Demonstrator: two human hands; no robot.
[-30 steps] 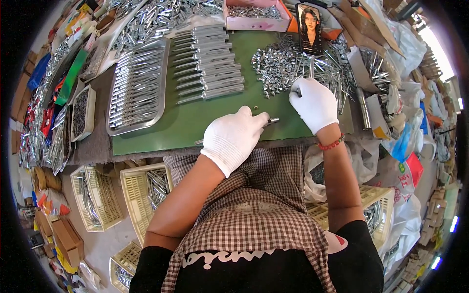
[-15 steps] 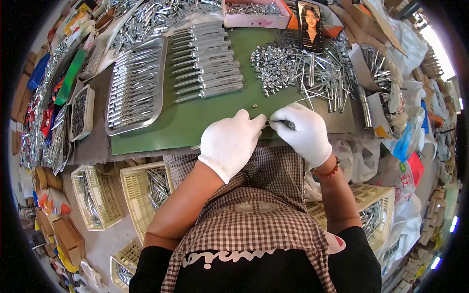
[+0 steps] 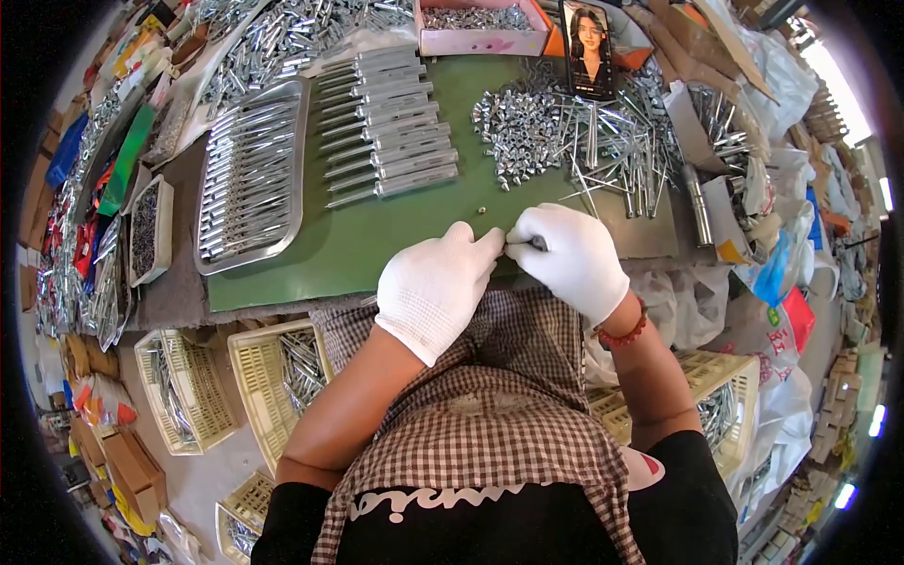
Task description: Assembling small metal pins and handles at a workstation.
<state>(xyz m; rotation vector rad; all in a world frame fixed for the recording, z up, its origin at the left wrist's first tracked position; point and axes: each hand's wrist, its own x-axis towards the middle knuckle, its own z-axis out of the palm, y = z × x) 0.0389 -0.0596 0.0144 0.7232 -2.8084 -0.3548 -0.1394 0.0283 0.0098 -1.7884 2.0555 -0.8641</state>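
Observation:
Both my hands wear white knit gloves and meet fingertip to fingertip above the front edge of the green mat (image 3: pixel 358 254). The fingers of my left hand (image 3: pixel 431 290) are closed; a slim rod end (image 3: pixel 369 300) pokes out beside its wrist, the rest hidden by the glove. My right hand (image 3: pixel 573 264) pinches a small dark tool (image 3: pixel 539 242), mostly covered by the fingers. What lies between the fingertips is too small to make out. A tiny brass-coloured piece (image 3: pixel 481 210) rests on the mat just beyond them.
A metal tray (image 3: pixel 299 179) of slim metal rods sits left of a row of pen-like metal pieces (image 3: pixel 405 141). Small metal caps (image 3: pixel 518 132) and loose metal rods (image 3: pixel 640 169) are heaped at the right, before a propped phone (image 3: pixel 589 56). Plastic crates (image 3: pixel 202 391) stand below the table.
The view has shifted slightly. The dark tool in my right hand shows less than before, and my hands remain together at the fingertips.

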